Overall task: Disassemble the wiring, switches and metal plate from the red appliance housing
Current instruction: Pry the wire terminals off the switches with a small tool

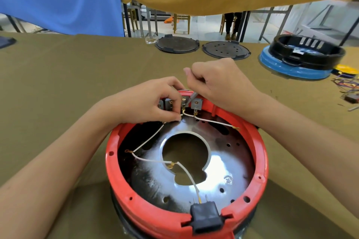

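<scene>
Bright, even daylight, strongest from the open room past the far edge of the table [58,68]. Hard white glare on the metal plate [223,165] inside the red housing [155,217]; shadows soft, short. Wide-angle bend at frame edges. Center sharp, far bkgd slightly soft.

Olive-clothed table [58,75] bears red housing [116,176], two dark discs [177,44] (far edge).

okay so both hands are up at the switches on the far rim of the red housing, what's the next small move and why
Probably pull the white wire off its switch terminal. The left hand already pinches that wire at the connector, while the right hand holds a thin tool against the switch, seemingly to free it. Other wire ends already lie loose on the metal plate.
</scene>
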A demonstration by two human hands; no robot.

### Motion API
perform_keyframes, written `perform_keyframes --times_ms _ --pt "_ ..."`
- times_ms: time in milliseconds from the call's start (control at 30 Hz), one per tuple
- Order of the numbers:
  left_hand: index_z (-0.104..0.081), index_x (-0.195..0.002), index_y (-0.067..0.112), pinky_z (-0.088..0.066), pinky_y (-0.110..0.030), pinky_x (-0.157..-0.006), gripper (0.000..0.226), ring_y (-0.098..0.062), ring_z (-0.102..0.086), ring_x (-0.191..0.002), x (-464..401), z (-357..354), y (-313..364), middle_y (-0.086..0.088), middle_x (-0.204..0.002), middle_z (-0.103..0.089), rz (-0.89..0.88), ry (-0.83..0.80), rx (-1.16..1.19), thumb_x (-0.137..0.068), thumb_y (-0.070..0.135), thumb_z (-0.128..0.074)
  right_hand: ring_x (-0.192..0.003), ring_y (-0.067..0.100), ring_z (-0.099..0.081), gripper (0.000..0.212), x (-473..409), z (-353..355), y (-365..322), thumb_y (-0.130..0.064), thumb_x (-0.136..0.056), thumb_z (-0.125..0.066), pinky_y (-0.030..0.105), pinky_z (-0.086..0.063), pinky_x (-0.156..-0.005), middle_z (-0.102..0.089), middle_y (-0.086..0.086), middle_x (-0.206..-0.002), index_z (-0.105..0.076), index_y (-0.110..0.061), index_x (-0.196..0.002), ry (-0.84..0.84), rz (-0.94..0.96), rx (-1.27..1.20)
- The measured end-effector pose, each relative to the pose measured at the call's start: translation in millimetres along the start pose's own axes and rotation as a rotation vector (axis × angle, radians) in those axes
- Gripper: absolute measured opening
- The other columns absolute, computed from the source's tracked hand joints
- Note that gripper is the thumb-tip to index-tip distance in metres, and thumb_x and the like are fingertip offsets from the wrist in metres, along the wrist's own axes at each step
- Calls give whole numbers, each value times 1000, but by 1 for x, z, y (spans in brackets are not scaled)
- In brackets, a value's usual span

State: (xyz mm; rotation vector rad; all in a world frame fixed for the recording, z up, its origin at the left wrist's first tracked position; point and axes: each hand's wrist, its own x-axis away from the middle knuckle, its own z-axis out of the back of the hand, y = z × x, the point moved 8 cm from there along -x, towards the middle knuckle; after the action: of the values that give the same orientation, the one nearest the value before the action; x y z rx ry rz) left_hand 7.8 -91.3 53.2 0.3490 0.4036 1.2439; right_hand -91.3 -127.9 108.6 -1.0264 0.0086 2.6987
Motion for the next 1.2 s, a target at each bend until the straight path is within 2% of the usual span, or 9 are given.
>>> perform_keyframes --times_ms 167,367,567,700,767,833,933,1067,1200 --pt "-70 -74 31 -43 -35 -100 12 -4 -55 -111 1 -1 -1 21 -118 -50 -2 -13 3 -83 29 -77 -42 21 -29 45 -3 -4 -1 -13 -99 -54 25 -18 -53 -32 1 -47 -36 -12 -58 -47 51 7" --pt "-69 -74 32 -42 -35 -100 13 -5 -55 -112 1 -1 -1 21 -120 -50 -4 -17 -1 -84 31 -77 -42 24 -35 45 3 3 5 -11 -98 -56 26 -23 -51 -37 7 -46 -41 -7 -56 81 0 -59" --pt "-70 -74 31 -43 -33 -100 13 -1 -53 -111 0 -2 -1 18 -122 -49 -9 -29 -2 -84 31 -77 -42 20 -31 45 0 -1 -4 -12 -98 -55 28 -23 -50 -33 1 -47 -35 -14 -58 15 72 5" --pt "-72 -76 26 -40 -19 -95 10 0 -53 -107 -1 -1 1 25 -113 -49 -35 -12 -5 -82 25 -79 -46 23 -36 42 -9 -18 -8 -17 -99 -51 34 -32 -51 -37 -1 -51 -39 -14 -60 -145 97 63" --pt "-73 -75 25 -39 -13 -93 10 4 -52 -106 -1 -1 2 33 -110 -47 -41 -9 9 -82 24 -79 -48 24 -37 42 -10 -22 -6 -19 -100 -50 37 -34 -53 -38 0 -52 -40 -13 -60 -155 85 56" --pt "-72 -74 28 -41 -22 -99 11 3 -52 -110 0 -1 0 31 -115 -47 -28 -14 9 -82 28 -79 -45 22 -34 44 -8 -16 -1 -17 -100 -52 32 -28 -52 -34 -1 -49 -37 -13 -58 -89 46 1" --pt "-71 -75 30 -42 -36 -102 10 -4 -53 -116 0 -2 -2 17 -123 -49 -7 -22 0 -83 31 -77 -44 15 -27 46 -4 -5 7 -14 -99 -54 22 -22 -50 -28 -6 -48 -36 -13 -56 27 -6 -85" --pt "-71 -75 29 -42 -35 -102 10 -3 -52 -114 0 -2 0 15 -124 -49 -5 -26 -10 -83 29 -77 -43 17 -30 44 -2 -1 2 -12 -98 -56 24 -24 -50 -32 -2 -48 -38 -12 -57 84 12 -51" --pt "-68 -72 31 -43 -31 -99 15 -1 -53 -109 0 -1 0 17 -122 -49 -2 -22 -12 -83 30 -78 -43 20 -27 45 -1 2 -11 -8 -96 -59 26 -22 -50 -30 -2 -50 -33 -14 -60 99 101 19"
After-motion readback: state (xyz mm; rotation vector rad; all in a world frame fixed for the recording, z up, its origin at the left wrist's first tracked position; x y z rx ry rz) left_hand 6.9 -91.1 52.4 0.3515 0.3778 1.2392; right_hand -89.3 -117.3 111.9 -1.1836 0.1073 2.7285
